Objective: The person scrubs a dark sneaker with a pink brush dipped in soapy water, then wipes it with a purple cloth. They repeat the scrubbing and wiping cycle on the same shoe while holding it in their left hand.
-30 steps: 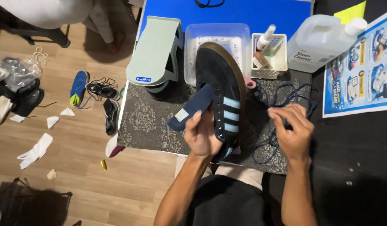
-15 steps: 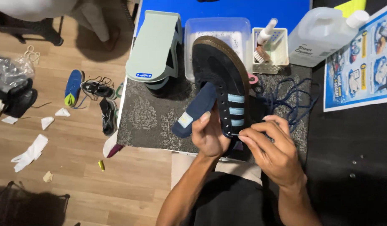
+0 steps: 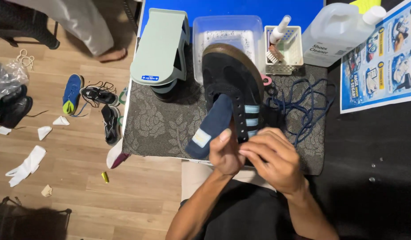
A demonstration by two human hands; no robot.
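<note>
Fingers [image 3: 254,149] now on shoe [image 3: 230,75].

Shoe [image 3: 227,75]: matt dark suede, rubber sole. Mat [image 3: 163,129]: patterned cloth. Jug [image 3: 336,31]: translucent plastic. Floor [image 3: 58,178]: smooth wood.

Your left hand [image 3: 225,151] is closed in a grip, thumb up; your right hand [image 3: 272,158] curls against it, fingers pinched
</note>
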